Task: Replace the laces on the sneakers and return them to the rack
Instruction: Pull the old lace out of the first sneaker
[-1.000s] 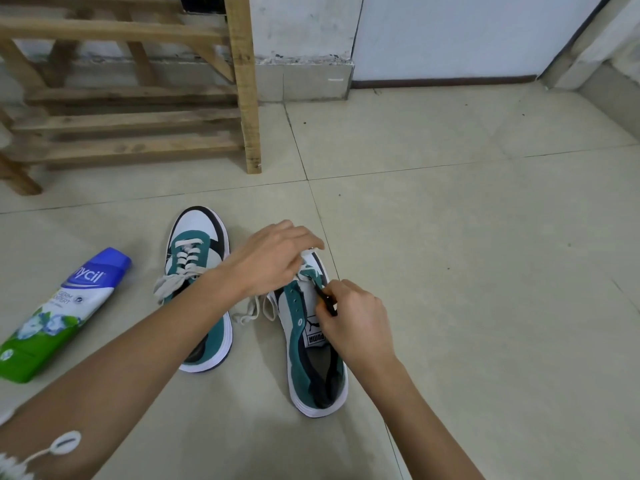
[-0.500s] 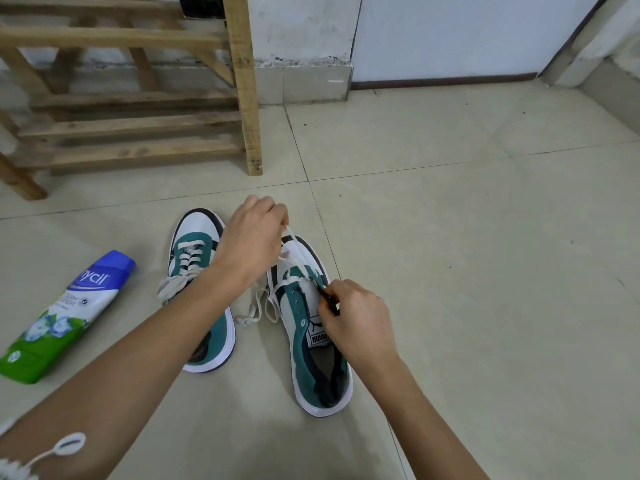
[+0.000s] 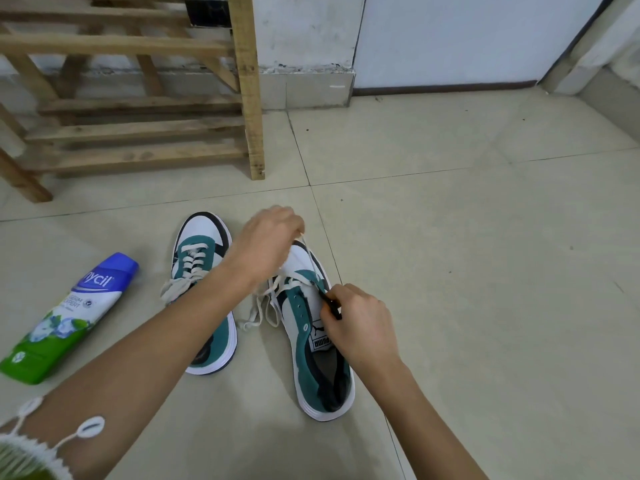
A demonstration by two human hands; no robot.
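Two white, teal and black sneakers stand side by side on the tiled floor. The left sneaker is laced, its cream lace loosely tied. The right sneaker is partly laced near the toe. My left hand pinches its cream lace and holds one strand taut above the toe; loose loops of the lace lie between the shoes. My right hand grips a thin black tool whose tip sits at an eyelet on the right side of that shoe.
A wooden slatted rack stands against the wall at the back left. A blue, white and green bottle lies on the floor left of the sneakers. Bare floor tiles stretch to the right.
My left hand has risen away from the eyelets toward the toe, drawing the lace strand out and taut. My right hand has stayed at the eyelet with the tool.
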